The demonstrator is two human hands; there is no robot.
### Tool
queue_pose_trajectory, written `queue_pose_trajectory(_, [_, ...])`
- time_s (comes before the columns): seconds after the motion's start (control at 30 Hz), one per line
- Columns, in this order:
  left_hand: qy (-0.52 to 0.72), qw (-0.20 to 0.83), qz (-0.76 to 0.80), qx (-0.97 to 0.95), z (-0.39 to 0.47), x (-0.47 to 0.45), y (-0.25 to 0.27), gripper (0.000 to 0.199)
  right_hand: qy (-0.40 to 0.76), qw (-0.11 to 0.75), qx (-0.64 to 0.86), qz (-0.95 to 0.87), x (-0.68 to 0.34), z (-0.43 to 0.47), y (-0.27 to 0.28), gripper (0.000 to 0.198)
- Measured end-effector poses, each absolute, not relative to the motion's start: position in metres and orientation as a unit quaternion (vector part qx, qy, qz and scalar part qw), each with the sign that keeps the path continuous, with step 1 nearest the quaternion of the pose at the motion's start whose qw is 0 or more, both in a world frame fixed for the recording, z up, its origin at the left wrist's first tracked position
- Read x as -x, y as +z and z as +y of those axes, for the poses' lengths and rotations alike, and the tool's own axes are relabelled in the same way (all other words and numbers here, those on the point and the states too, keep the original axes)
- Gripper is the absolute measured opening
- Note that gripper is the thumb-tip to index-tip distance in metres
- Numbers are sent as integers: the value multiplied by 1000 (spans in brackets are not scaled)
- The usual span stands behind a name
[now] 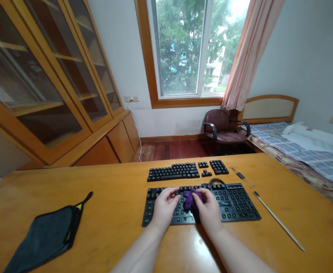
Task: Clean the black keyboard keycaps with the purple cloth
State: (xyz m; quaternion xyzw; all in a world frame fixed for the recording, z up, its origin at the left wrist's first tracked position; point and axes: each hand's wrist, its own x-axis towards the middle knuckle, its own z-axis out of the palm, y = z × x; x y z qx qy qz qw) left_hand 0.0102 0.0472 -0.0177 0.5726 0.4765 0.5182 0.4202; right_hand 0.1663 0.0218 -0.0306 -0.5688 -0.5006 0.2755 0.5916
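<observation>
A black keyboard base (240, 208) with most of its keycaps off lies on the wooden desk, its bare switches showing. Over its middle, my right hand (210, 210) is closed around a bunched purple cloth (188, 200). My left hand (165, 206) hovers over the left half of the base, thumb and fingertips drawn together. Whatever the left fingertips pinch is too small to make out. Behind the base, loose black keycaps (173, 172) are laid out in keyboard order, with smaller groups to their right.
A dark folded cloth (49, 231) with a hanging loop lies at the desk's left. To the right are a long thin brush (280, 222) and a wire keycap puller (240, 175). Beyond the desk (112, 212) stand a chair (220, 127), a bed (283, 140) and a glass-doored cabinet (78, 131).
</observation>
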Motion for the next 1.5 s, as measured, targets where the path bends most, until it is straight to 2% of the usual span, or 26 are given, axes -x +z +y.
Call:
queue_pose_trajectory(0.2, [518,459,456,-559,46,-14,-21,20,427,598,456,-503,-159,26,-30,24])
queue_pose_trajectory(0.37, [512,413,441,-611,47,-9,-17,14,473,596,431,-485,-160,32,-34,24])
queue_pose_trajectory(0.5, [510,435,433,-603,46,-12,-20,15,531,590,418,-441,-162,39,-36,31])
queue_pose_trajectory(0.63, [529,502,438,-525,45,-17,-24,19,526,557,420,-487,-166,40,-25,23])
queue_pose_trajectory(0.77, [529,519,454,-495,44,-17,-19,15,505,524,409,-551,-169,38,-14,20])
queue_pose_trajectory(0.97, [506,541,461,-488,45,-15,-14,13,459,532,441,-558,-167,39,-17,8])
queue_pose_trajectory(1.33, [523,442,455,-569,47,-12,-12,5,445,522,435,-583,-166,38,-12,15])
queue_pose_trajectory(1.5, [502,440,460,-585,49,-11,-13,10,448,527,456,-560,-167,40,-18,8])
